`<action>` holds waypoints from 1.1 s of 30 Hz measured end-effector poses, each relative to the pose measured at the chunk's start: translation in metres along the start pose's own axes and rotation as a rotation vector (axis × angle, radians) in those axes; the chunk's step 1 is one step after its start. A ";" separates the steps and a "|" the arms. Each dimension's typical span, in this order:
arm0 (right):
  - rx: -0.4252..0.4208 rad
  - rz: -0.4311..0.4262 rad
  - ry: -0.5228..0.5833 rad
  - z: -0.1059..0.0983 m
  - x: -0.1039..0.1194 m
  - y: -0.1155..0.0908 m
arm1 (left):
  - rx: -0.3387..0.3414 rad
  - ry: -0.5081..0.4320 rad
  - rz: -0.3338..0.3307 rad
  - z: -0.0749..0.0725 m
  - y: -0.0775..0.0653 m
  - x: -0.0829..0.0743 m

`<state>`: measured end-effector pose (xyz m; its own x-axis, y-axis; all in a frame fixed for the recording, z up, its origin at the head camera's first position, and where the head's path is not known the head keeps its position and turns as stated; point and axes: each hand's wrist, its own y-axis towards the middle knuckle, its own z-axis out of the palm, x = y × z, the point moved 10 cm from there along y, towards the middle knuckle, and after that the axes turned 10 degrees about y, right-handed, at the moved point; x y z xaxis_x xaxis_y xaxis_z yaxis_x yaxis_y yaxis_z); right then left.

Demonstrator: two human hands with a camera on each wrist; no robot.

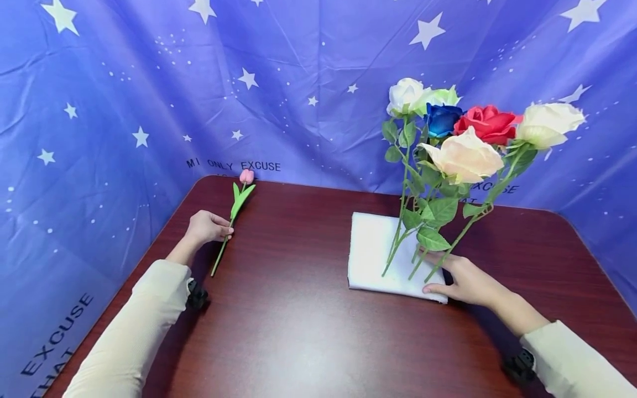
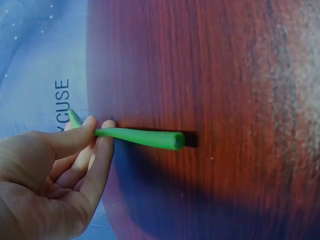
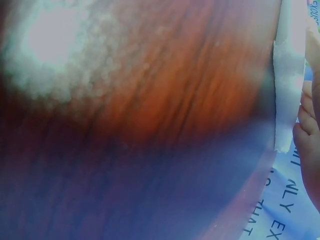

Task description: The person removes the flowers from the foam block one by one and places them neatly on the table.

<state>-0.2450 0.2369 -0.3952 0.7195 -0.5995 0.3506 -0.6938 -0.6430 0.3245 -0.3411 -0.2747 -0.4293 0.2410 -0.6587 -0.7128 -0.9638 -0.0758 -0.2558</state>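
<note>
Over on the left side of the table (image 1: 298, 342), the left hand (image 1: 209, 228) has the tulip (image 1: 240, 203) in a narrow pinch, thumb and fingers closed round the stem. Pink bloom points away from the person, green leaves sit just above the fingers, and the stem end sticks out below. From the left wrist view I get that cut end almost head-on, with a dark shadow beside it. Can't tell from my feeds if it's touching the wood.

Well apart from that, on the right half, there's a white foam block (image 1: 370, 249) with the right hand (image 1: 468, 282) at its right end. On the head view I see the thumb on the near corner, spread apart from the fingers, which are partly behind the stems. Honestly can't tell if that's a real grip or just a touch; my right wrist view mostly gives me blurry wood, plus the block's side and a bit of hand at the edge.

Roses stand in the block, leaning various ways: white rose (image 1: 405, 95), blue rose (image 1: 443, 120), red rose (image 1: 487, 124), peach rose (image 1: 468, 157), cream rose (image 1: 549, 124). Behind it all I've got a blue starry curtain (image 1: 298, 44).
</note>
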 end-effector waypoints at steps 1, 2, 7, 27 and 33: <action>-0.001 0.001 -0.003 -0.001 0.000 0.000 | -0.004 0.004 0.002 0.000 0.001 0.000; -0.002 0.003 -0.003 -0.001 0.000 -0.001 | -0.006 0.005 0.010 0.000 0.001 -0.002; 0.002 0.007 -0.007 -0.001 -0.001 -0.001 | -0.035 0.046 0.021 -0.002 0.002 -0.002; -0.007 0.016 0.009 -0.001 -0.001 -0.003 | -0.249 0.463 0.136 -0.020 -0.003 -0.016; 0.000 0.020 -0.001 -0.001 -0.001 -0.002 | -0.279 0.465 0.138 -0.023 -0.010 -0.032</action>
<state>-0.2448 0.2393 -0.3958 0.7056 -0.6126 0.3560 -0.7079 -0.6309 0.3174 -0.3421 -0.2701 -0.3895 0.0959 -0.9325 -0.3483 -0.9917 -0.1196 0.0473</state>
